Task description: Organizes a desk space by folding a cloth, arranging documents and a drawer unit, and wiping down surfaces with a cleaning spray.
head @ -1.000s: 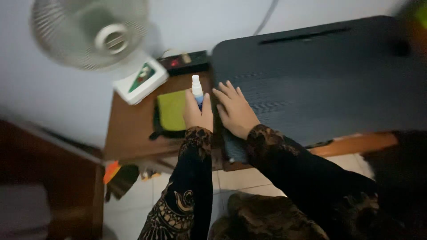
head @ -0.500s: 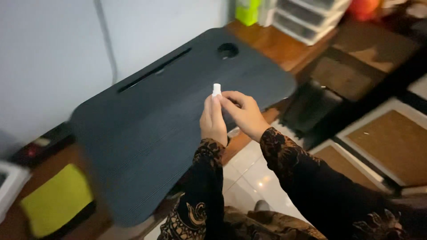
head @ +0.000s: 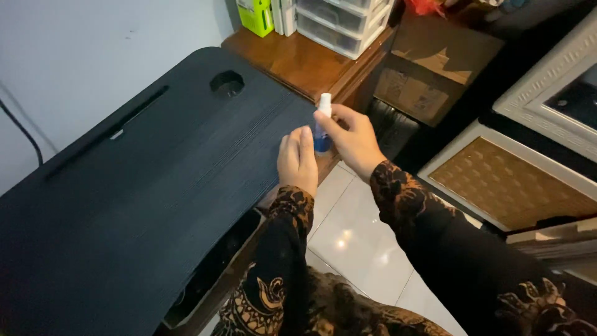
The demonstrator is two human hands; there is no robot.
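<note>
A small spray bottle (head: 323, 127) with a white top and blue body stands upright above the right edge of a black lap desk (head: 155, 186). My right hand (head: 353, 142) grips it, with thumb and fingertips up near the white top. Just left of the bottle is my left hand (head: 297, 160), back towards me, fingers straight and together. Its fingertips reach the bottle's blue part; I cannot tell whether they touch it. Both arms wear dark patterned sleeves.
The lap desk has a round cup hole (head: 227, 83) and a long slot (head: 106, 134). Behind it a wooden table (head: 298, 59) carries a green box (head: 256, 14) and clear plastic drawers (head: 339, 22). A cardboard box (head: 435, 68) and framed woven panels (head: 510, 180) stand right, over white floor tiles (head: 354, 230).
My view swung right, from the fan and yellow cloth to the desk's right end. The bottle went from my left hand's grip into my right hand.
</note>
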